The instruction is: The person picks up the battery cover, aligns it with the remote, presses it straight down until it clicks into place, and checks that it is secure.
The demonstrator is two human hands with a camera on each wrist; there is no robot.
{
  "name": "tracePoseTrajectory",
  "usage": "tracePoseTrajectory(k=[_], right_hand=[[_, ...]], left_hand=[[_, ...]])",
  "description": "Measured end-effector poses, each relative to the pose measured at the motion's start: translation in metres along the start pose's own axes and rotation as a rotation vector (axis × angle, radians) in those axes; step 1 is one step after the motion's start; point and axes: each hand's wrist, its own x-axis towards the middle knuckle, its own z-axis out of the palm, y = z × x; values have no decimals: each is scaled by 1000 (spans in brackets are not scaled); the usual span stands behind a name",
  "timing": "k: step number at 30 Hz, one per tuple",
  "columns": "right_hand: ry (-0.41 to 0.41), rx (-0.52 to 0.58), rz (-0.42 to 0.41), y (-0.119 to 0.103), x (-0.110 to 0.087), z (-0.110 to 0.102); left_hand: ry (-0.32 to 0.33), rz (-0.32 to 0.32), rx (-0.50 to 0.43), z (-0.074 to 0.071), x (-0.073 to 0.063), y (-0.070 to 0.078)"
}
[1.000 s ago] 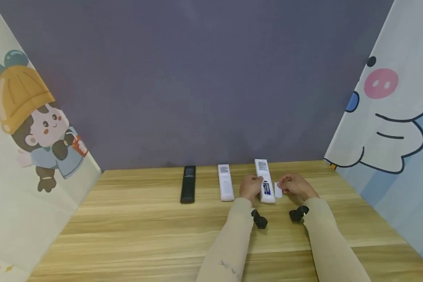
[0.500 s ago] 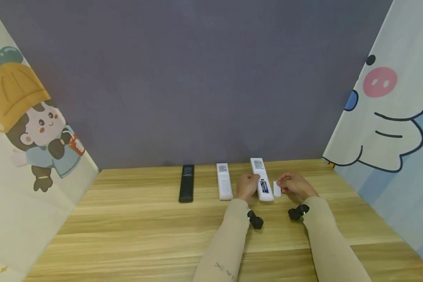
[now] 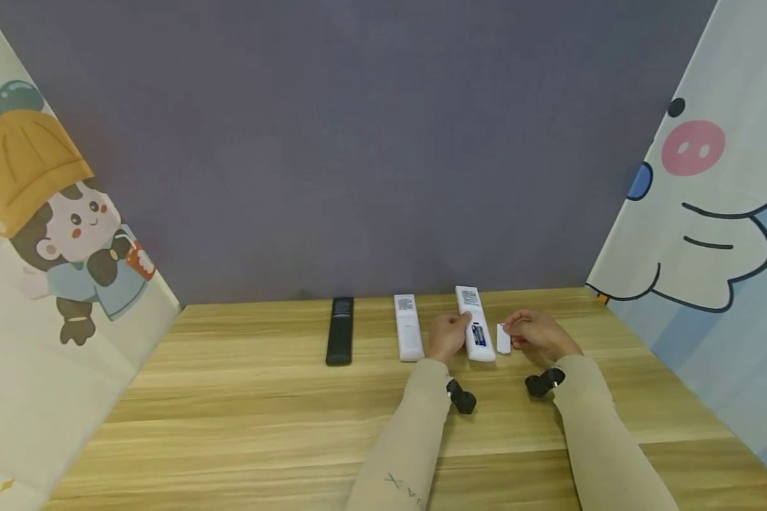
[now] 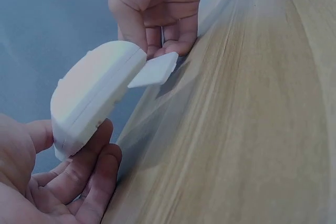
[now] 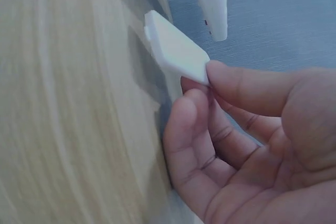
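My left hand (image 3: 448,336) grips a white remote control (image 3: 485,352) by its side, thumb on one edge and fingers beneath. The remote lies back side up, and its uncovered battery compartment shows blue batteries (image 3: 479,335). In the left wrist view the remote (image 4: 94,93) is tilted and held just above the table. Between thumb and fingers, my right hand (image 3: 537,333) pinches a small white battery cover (image 5: 178,48) by one end. That cover is apart from the remote, on its right, a little above the tabletop.
A second white remote control (image 3: 409,328) lies back side up left of my left hand. Farther left is a black remote control (image 3: 340,332). All are on the wooden table (image 3: 243,411), near its back edge against a grey panel (image 3: 358,156).
Over the last second the remote and my left hand have shifted slightly left. My right hand keeps its pinch on the battery cover, which has hardly moved.
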Motion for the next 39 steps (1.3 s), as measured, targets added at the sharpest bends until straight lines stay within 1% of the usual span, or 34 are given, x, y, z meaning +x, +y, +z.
tracePoseTrajectory(k=[5, 8, 12, 16, 19, 23, 28, 33, 39], right_hand=[[-26, -8, -26, -4, -1, -5], [-19, -19, -47, -9, -3, -8], [-7, -17, -77, -16, -7, -13], [9, -12, -98, -22, -10, -16], [23, -23, -114, -25, -11, -17], [38, -52, -143, -29, -13, -18], [50, -74, -176, -35, -16, -18], [65, -99, -204, -38, -17, -18], [46, -130, -219, -43, -20, -18]], left_hand=[[5, -12, 16, 0, 0, 1], [6, -14, 8, 0, 0, 2], [10, -12, -29, 1, 0, 3], [-2, -15, -78, 1, 0, 4], [-13, -20, -115, 1, 0, 4], [-12, -26, -150, 3, 0, 6], [-10, -31, -150, 3, -2, 8], [-9, -22, -159, 3, -3, 9], [-14, -6, -176, 4, -3, 8]])
